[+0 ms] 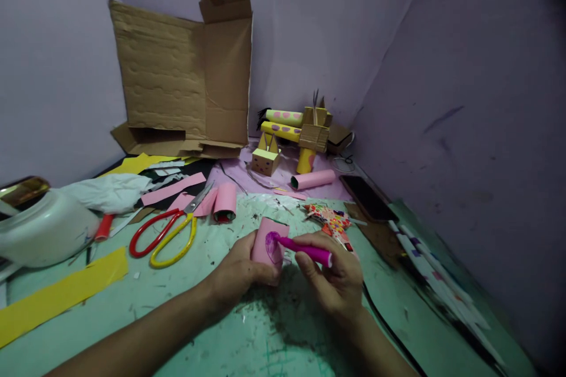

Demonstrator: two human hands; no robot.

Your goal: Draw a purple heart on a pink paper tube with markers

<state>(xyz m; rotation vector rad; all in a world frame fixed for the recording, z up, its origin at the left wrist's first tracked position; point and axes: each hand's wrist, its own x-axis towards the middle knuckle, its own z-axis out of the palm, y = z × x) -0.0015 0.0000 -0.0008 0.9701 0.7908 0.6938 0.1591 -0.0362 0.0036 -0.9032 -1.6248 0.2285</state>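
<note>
Left hand (241,265): fingers clamped round a pink tube (262,244) near the counter's (186,330) front edge, presumably steadying it. Right hand (333,277): fingers pinch a purple marker (312,252), its tip on the tube's coloured patch.

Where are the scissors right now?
In the head view, the scissors lie left of the left hand, beside the short loose pink tube.

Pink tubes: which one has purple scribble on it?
The held tube, in the left hand, under the magenta marker. The short tube beside the scissors and the long tube farther back show plain pink sides.
</note>
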